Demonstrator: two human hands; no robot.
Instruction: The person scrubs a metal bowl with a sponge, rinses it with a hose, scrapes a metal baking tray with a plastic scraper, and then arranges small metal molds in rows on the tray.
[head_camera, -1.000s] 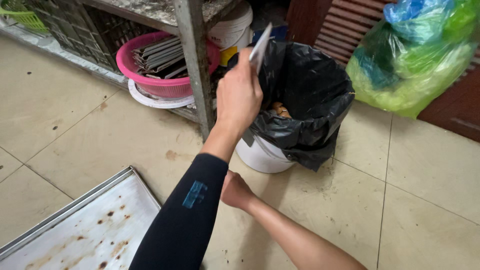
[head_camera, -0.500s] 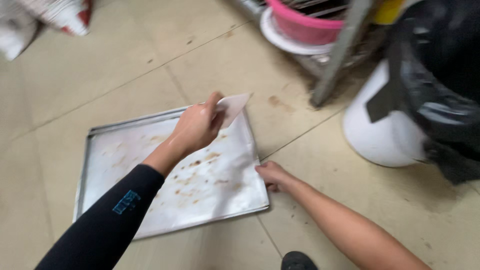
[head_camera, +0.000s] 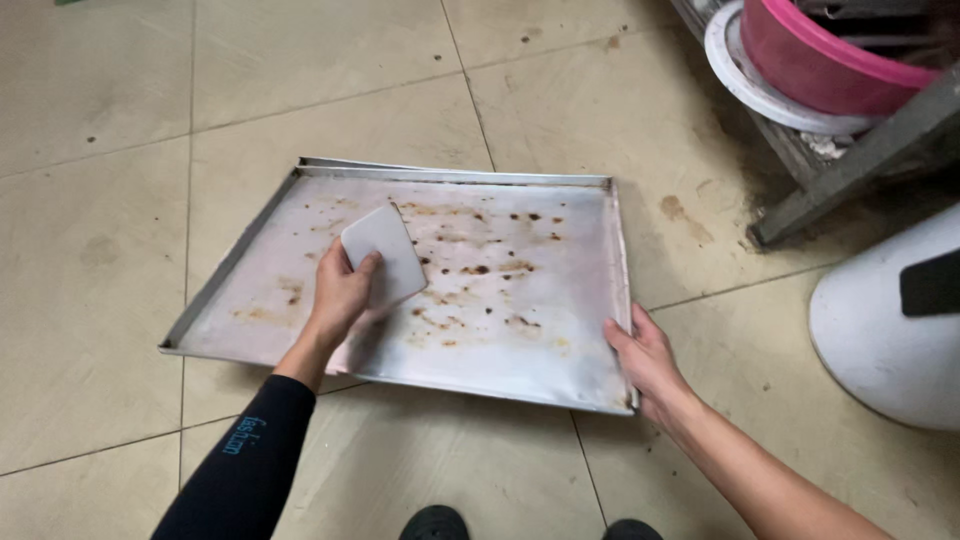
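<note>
A large metal baking tray lies on the tiled floor, spotted with brown baked-on residue. My left hand, in a black sleeve, grips a white plastic scraper and presses it flat on the tray's left half. On the right, my bare-armed right hand holds the tray's near right corner, fingers over the rim.
A white bin with a black liner stands at the right. A metal rack leg runs diagonally behind it, with a pink basin on a white plate beneath the rack. My shoe tips show at the bottom edge.
One second ago my left hand held the scraper up over the black-lined bin. It then swung down to the tray, and the scraper now rests on the tray surface.
</note>
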